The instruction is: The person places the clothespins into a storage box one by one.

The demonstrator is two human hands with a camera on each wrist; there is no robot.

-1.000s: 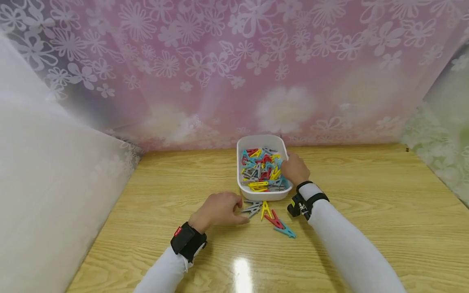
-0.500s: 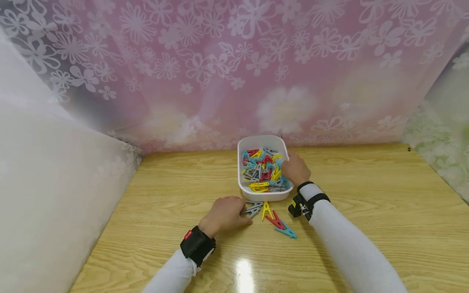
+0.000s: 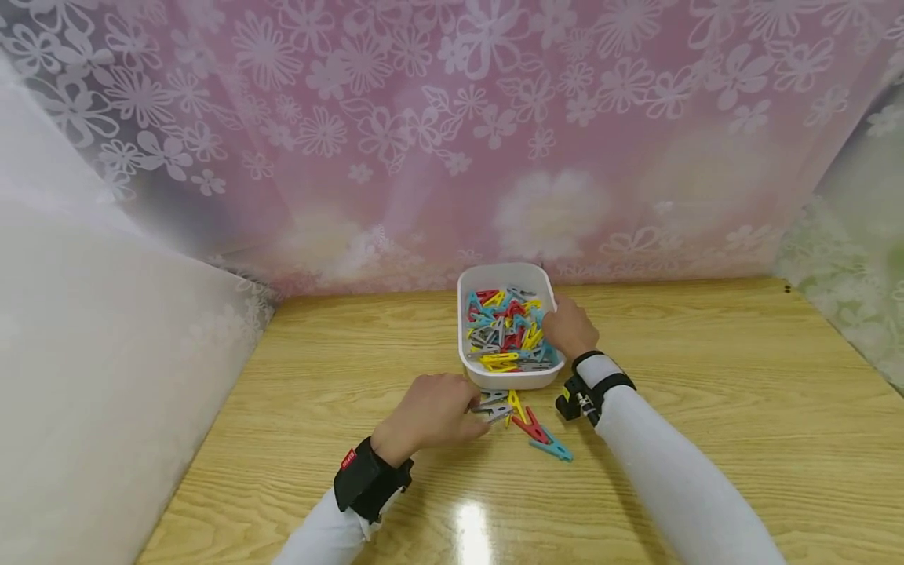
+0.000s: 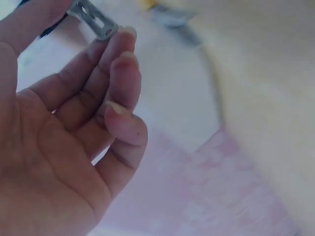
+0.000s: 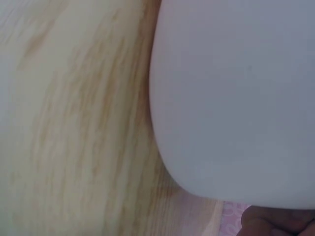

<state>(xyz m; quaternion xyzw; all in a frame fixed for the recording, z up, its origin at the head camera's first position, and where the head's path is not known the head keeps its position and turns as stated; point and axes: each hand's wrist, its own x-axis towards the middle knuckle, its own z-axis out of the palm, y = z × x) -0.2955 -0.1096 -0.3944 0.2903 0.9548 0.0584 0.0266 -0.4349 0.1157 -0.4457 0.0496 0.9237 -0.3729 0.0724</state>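
Observation:
My left hand (image 3: 439, 414) pinches a grey clothespin (image 3: 498, 413) between thumb and fingertips, in front of the white plastic container. In the left wrist view this clothespin (image 4: 96, 20) sits at the fingertips. With the right hand (image 3: 570, 326) I hold the right wall of the white container (image 3: 512, 380), which is filled with grey, yellow, red and blue clothespins. Its smooth outer wall (image 5: 231, 108) fills much of the right wrist view, with some fingers (image 5: 275, 222) at the bottom. A second grey clothespin (image 3: 493, 396) lies by the container's front.
A yellow clothespin (image 3: 517, 404), a red one (image 3: 531, 425) and a blue one (image 3: 553, 450) lie on the wooden table (image 3: 339, 345) before the container. Behind the table hangs a pink floral curtain (image 3: 424, 157). White fabric (image 3: 92, 353) stands at the left.
My left hand has reached rightward to the grey clothespins and closed its fingertips on one, which has shifted slightly right. The right hand and the container have stayed in place.

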